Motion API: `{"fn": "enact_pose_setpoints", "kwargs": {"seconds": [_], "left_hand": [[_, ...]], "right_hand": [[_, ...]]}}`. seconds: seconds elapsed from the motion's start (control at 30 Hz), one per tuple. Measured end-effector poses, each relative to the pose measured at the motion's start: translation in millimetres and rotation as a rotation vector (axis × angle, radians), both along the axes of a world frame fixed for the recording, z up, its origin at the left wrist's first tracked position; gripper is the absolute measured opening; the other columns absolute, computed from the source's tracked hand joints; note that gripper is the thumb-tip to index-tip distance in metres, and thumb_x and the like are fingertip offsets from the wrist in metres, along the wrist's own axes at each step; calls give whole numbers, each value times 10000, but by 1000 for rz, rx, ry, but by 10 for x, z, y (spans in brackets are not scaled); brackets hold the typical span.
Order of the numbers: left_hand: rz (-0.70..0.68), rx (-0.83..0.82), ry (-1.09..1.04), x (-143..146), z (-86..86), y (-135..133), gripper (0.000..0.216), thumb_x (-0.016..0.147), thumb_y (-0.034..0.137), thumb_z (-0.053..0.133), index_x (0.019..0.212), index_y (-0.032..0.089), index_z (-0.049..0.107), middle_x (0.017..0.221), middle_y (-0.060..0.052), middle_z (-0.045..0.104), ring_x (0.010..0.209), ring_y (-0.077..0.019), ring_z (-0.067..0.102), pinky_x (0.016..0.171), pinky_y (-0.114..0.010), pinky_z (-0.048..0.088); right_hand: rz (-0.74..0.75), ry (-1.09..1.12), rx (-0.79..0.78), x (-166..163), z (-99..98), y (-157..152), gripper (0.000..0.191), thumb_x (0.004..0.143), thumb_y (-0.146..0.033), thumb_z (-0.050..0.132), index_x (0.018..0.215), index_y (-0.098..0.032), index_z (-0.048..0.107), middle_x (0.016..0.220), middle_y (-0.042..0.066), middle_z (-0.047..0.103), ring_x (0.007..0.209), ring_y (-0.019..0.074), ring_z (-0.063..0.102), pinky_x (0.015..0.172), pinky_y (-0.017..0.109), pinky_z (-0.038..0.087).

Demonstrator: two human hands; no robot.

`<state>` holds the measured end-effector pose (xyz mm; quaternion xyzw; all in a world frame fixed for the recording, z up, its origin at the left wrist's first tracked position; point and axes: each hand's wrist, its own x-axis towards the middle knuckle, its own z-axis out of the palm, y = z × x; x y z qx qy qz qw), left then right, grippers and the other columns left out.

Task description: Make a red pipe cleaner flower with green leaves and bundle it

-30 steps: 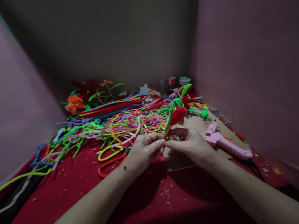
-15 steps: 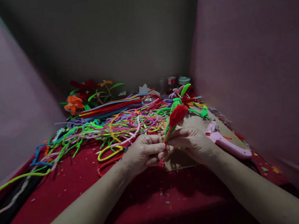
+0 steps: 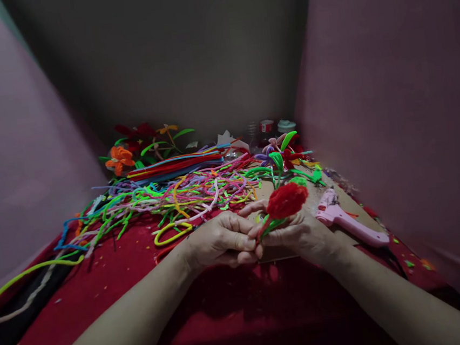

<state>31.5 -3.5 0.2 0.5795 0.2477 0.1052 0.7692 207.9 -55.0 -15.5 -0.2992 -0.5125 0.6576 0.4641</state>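
A red fuzzy pipe-cleaner flower with green on its stem and beyond its head is held between both hands, its head leaning to the right. My left hand pinches the lower end of the stem between thumb and fingers. My right hand grips the stem just below the red head, its thumb along the green part. The fingertips of the two hands nearly meet, and they hide the stem's bottom end.
Tangled pipe cleaners spread behind my hands. A pink glue gun lies at right on cardboard. Yellow-handled scissors lie beside my left wrist. Finished-looking flowers and bottles stand at the back. Red cloth covers the table.
The red flower has tipped further right and lower, its head now turned more broadside. Both hands have dropped slightly and still hold the stem.
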Motion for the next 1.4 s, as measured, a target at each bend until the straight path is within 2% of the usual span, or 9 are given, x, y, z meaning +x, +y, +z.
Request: {"fn": "enact_pose_setpoints", "kwargs": {"seconds": [0.2,0.3,0.4,0.5,0.6,0.8,1.0,1.17,1.4], "left_hand": [[158,199,46,77,84,-9,186,731,294,588,688,117,625,514,1,552,329,-18,279,343,-182,138],[370,459,107,136,69,-55,129,744,264,579,776,144,615,578,12,583,373,-37,349,370,-169,244],[522,810,129,173,-37,-99,136,737,257,600,834,163,617,702,-10,633,544,-86,518,528,-189,390],[600,1206,146,161,-167,-103,129,787,254,540,837,176,629,702,-14,633,620,-112,559,611,-209,406],[626,1361,128,134,-212,-83,156,825,225,477,782,168,616,615,13,579,544,-89,508,561,-198,382],[606,1126,103,141,-68,-82,245,801,189,486,558,158,495,498,58,412,470,-58,355,472,-180,300],[531,758,33,147,21,-100,205,774,217,534,584,140,520,526,52,412,497,-56,350,475,-187,279],[340,451,-98,103,37,-81,222,746,223,576,563,126,498,508,50,408,470,-40,321,453,-192,224],[57,93,-177,27,-53,26,176,697,264,615,648,98,583,467,32,422,416,-45,328,416,-209,183]], "right_hand": [[-155,134,-8,-65,-52,46,123,652,-308,706,736,-221,723,660,6,640,661,158,611,639,306,487],[-290,162,-28,-111,-110,89,156,640,-304,711,763,-208,721,649,2,627,574,130,559,543,271,462],[-423,201,-54,-163,-152,123,136,605,-274,734,712,-193,714,683,8,625,551,120,533,481,248,430],[-461,210,-40,-206,-139,137,137,594,-258,741,715,-199,718,724,18,639,650,150,571,570,273,462],[-453,185,31,-221,-91,141,161,602,-251,739,758,-218,725,752,16,651,736,165,582,695,305,464],[-425,48,135,-176,-35,151,189,586,-238,757,772,-242,722,815,8,643,780,159,559,772,335,438],[-359,-40,245,-42,-13,197,187,635,-241,728,819,-273,723,891,2,641,877,174,545,838,356,414],[-134,55,136,33,29,222,178,642,-262,729,819,-258,732,779,11,679,811,189,589,849,397,412],[-73,176,75,-68,28,139,202,600,-196,752,791,-260,728,817,0,681,824,184,601,845,391,423]]}}
